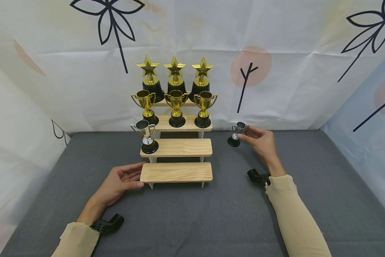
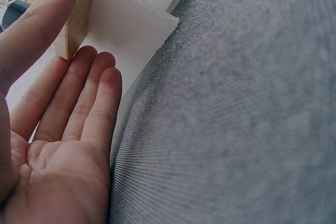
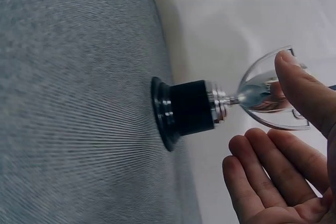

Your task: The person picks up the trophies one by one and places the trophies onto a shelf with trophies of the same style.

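Note:
Fingers extended, my left hand [image 1: 121, 180] touches the left end of the lowest step of a wooden tiered stand [image 1: 176, 172]. Its thumb lies by the step's front corner, and the left wrist view shows the fingertips at the board's underside and white support [image 2: 126, 30]. To the right of the stand, my right hand [image 1: 259, 141] holds a small silver trophy cup [image 1: 234, 137] by its cup and handle, between thumb and fingers. The trophy is upright, its black base [image 3: 191, 108] close to the grey cloth; contact cannot be told. Another silver trophy cup [image 1: 147, 137] stands on the second step's left end.
Three gold trophy cups [image 1: 176, 107] stand in a row on the third step. Behind them, three gold star trophies [image 1: 175, 76] occupy the top step. A patterned white cloth [image 1: 292, 96] hangs behind the grey table [image 1: 186, 221].

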Demonstrator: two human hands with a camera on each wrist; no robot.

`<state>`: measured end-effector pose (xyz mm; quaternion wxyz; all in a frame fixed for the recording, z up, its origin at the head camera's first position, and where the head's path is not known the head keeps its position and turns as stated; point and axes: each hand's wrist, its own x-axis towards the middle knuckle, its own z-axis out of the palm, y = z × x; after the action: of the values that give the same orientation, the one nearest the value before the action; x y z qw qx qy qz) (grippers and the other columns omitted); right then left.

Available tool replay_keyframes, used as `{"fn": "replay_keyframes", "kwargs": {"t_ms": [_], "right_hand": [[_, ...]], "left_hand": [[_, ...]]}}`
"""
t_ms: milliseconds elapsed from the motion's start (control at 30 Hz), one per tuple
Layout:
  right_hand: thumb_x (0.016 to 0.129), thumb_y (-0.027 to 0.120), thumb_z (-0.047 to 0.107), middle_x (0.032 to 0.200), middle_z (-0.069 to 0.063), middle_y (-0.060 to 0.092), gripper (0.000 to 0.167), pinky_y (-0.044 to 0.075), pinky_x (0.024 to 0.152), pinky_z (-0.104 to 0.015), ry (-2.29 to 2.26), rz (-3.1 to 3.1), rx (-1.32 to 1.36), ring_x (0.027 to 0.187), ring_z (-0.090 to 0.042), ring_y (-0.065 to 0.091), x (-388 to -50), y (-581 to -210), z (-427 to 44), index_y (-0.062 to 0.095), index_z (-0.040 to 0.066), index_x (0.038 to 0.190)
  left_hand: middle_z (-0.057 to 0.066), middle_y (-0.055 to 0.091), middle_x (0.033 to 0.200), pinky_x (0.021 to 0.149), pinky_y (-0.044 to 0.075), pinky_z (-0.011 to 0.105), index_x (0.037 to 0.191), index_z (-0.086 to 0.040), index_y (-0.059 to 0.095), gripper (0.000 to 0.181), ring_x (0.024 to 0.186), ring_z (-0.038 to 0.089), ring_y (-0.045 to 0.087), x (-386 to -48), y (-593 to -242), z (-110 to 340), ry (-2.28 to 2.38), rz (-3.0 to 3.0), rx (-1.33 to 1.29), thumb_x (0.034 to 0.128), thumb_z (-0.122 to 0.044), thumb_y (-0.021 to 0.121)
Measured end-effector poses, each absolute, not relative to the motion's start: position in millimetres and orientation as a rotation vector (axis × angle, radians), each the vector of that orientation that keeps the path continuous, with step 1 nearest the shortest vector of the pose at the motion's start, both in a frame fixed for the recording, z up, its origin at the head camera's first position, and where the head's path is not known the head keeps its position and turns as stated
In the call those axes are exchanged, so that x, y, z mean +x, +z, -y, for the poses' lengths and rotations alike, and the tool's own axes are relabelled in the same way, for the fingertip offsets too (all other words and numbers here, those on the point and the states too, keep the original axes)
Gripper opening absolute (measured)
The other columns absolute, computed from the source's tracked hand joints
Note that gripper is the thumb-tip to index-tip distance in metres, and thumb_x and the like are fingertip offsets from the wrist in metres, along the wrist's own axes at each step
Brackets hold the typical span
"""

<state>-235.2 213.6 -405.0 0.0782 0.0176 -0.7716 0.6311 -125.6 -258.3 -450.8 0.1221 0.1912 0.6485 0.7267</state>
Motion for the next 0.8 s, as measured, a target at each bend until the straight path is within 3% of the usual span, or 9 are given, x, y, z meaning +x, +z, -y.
{"fn": "replay_keyframes", "kwargs": {"t_ms": [200, 333, 433, 667, 800], "right_hand": [[0.082, 0.086, 0.006, 0.106, 0.0, 0.075, 0.051, 0.058, 0.082, -0.014, 1.961, 2.277, 0.072, 0.097, -0.002, 0.069, -240, -415, -212, 0.066, -0.009, 0.127], [0.083, 0.086, 0.007, 0.102, 0.005, 0.075, 0.05, 0.059, 0.08, -0.015, 1.969, 2.293, 0.079, 0.097, -0.003, 0.07, -241, -419, -211, 0.066, -0.008, 0.127], [0.084, 0.086, 0.012, 0.106, 0.001, 0.075, 0.05, 0.059, 0.08, -0.016, 1.94, 2.337, 0.071, 0.097, -0.003, 0.069, -241, -422, -211, 0.067, -0.005, 0.127], [0.088, 0.082, 0.013, 0.127, -0.027, 0.064, 0.049, 0.058, 0.081, -0.014, 1.906, 2.392, 0.093, 0.097, 0.0, 0.067, -241, -425, -211, 0.065, -0.004, 0.132], [0.089, 0.081, 0.015, 0.128, -0.027, 0.064, 0.052, 0.058, 0.08, -0.014, 1.869, 2.422, 0.087, 0.097, 0.002, 0.066, -242, -429, -211, 0.063, -0.004, 0.134]], "left_hand": [[0.009, 0.057, 0.141, 0.105, 0.051, 0.033, 0.146, 0.024, 0.03, 0.072, 0.127, 0.017, 0.06, -125, -451, 258, 2.118, -1.904, 0.547, 0.0854, 0.017, 0.069], [0.008, 0.057, 0.141, 0.105, 0.051, 0.033, 0.146, 0.023, 0.031, 0.072, 0.127, 0.017, 0.06, -126, -451, 259, 2.118, -1.904, 0.551, 0.0851, 0.018, 0.069], [0.008, 0.057, 0.141, 0.105, 0.051, 0.033, 0.146, 0.023, 0.03, 0.072, 0.127, 0.017, 0.059, -126, -452, 259, 2.117, -1.899, 0.558, 0.0851, 0.018, 0.069], [0.01, 0.057, 0.142, 0.105, 0.051, 0.033, 0.146, 0.023, 0.031, 0.071, 0.127, 0.017, 0.059, -126, -453, 259, 2.118, -1.894, 0.565, 0.0854, 0.018, 0.069], [0.016, 0.054, 0.144, 0.105, 0.051, 0.033, 0.146, 0.023, 0.03, 0.073, 0.127, 0.017, 0.059, -126, -452, 259, 2.112, -1.902, 0.551, 0.0851, 0.018, 0.069]]}}
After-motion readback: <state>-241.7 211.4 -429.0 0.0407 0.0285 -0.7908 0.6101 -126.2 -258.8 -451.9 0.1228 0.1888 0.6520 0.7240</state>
